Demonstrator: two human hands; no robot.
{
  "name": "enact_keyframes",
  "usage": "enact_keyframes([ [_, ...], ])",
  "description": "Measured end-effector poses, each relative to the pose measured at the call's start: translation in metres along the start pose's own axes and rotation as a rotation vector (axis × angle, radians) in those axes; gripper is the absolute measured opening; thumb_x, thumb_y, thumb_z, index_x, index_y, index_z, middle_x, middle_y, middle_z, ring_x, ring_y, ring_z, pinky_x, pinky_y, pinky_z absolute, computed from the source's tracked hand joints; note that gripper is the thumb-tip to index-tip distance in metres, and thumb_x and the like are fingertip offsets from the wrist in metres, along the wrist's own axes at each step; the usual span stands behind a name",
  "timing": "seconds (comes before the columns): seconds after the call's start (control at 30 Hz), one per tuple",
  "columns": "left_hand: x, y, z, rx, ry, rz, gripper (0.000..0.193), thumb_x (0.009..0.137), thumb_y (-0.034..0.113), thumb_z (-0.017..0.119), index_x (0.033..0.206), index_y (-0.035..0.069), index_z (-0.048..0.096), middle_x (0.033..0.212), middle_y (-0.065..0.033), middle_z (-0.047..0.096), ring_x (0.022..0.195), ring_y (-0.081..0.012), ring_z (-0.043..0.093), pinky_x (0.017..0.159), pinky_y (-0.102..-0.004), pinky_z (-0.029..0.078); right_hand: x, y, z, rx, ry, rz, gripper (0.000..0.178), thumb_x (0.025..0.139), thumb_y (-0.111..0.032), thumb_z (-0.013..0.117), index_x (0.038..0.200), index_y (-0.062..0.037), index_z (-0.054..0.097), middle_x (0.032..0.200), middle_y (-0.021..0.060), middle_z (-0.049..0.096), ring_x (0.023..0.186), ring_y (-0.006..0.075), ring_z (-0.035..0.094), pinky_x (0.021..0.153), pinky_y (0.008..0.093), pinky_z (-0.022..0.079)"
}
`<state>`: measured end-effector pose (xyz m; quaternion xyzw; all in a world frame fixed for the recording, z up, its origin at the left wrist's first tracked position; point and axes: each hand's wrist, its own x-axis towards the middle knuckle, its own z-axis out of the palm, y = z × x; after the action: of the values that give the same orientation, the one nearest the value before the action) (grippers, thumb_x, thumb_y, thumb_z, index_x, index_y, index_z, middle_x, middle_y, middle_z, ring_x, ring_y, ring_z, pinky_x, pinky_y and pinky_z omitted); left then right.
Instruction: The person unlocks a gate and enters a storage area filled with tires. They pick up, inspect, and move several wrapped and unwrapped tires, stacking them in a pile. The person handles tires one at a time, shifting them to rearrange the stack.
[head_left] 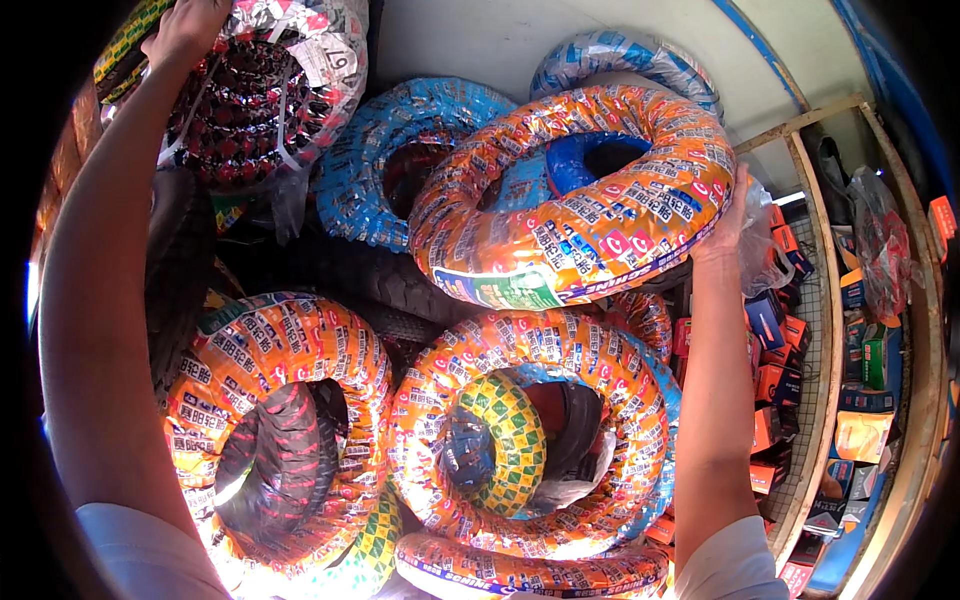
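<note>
My right hand (722, 232) grips the right side of an orange-wrapped tyre (600, 235), which is tilted over the pile with a green and white label on its near edge. Part of that hand is hidden by the tyre. At the upper left, my left hand (188, 30) is closed at the outer edge of a bundle of tyres (335, 100) in clear and white wrap, with red and black showing inside. The top of the picture cuts off some of its fingers. A green and yellow wrapped tyre (122, 45) lies just beside it.
Below are two more orange-wrapped tyres (350, 350) and a smaller yellow-green ring (515, 430). Blue-wrapped tyres (345, 185) lean behind, near a pale wall (470, 40). On the right, small boxes (770, 380) fill a wood-framed mesh rack (815, 300).
</note>
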<state>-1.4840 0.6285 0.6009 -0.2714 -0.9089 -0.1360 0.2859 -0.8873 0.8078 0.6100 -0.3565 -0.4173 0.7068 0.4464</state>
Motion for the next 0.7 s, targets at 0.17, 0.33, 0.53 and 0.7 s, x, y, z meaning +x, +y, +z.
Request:
enact_keyframes([
  [0.17, -0.006, 0.009, -0.001, -0.026, -0.035, -0.007, 0.054, 0.09, 0.058, 0.024, 0.135, 0.036, 0.045, 0.139, -0.0045, 0.046, 0.13, -0.0291, 0.042, 0.103, -0.0573, 0.029, 0.011, -0.025, 0.021, -0.07, -0.115, -0.056, 0.061, 0.087, -0.052, 0.054, 0.13, -0.0076, 0.049, 0.125, 0.0133, 0.057, 0.111, 0.0286, 0.057, 0.091, 0.0462, 0.049],
  [0.33, -0.003, -0.01, 0.001, 0.002, -0.009, -0.005, 0.054, 0.091, 0.057, 0.024, 0.134, 0.035, 0.046, 0.139, -0.005, 0.047, 0.129, -0.0301, 0.042, 0.102, -0.0578, 0.029, -0.012, -0.085, 0.053, -0.344, 0.03, -0.109, 0.065, 0.078, -0.054, 0.063, 0.124, -0.0086, 0.054, 0.114, 0.0116, 0.061, 0.101, 0.0255, 0.061, 0.087, 0.0422, 0.05],
  [0.53, -0.005, 0.008, -0.009, 0.013, -0.073, -0.013, 0.052, 0.091, 0.056, 0.025, 0.134, 0.035, 0.047, 0.139, -0.0049, 0.047, 0.13, -0.0304, 0.042, 0.102, -0.0578, 0.029, -0.061, -0.226, -0.052, -0.456, -0.056, -0.316, 0.061, 0.083, -0.044, 0.06, 0.131, -0.0068, 0.047, 0.124, 0.0124, 0.055, 0.109, 0.024, 0.057, 0.092, 0.0404, 0.047],
  [0.7, -0.009, 0.007, -0.007, -0.02, -0.02, -0.013, 0.053, 0.09, 0.056, 0.025, 0.134, 0.035, 0.047, 0.139, -0.0045, 0.047, 0.13, -0.0295, 0.042, 0.102, -0.0579, 0.028, -0.11, -0.288, -0.129, -0.559, -0.086, -0.31, 0.067, 0.085, -0.038, 0.059, 0.14, -0.0047, 0.039, 0.134, 0.0144, 0.05, 0.118, 0.0233, 0.052, 0.098, 0.0391, 0.044],
])
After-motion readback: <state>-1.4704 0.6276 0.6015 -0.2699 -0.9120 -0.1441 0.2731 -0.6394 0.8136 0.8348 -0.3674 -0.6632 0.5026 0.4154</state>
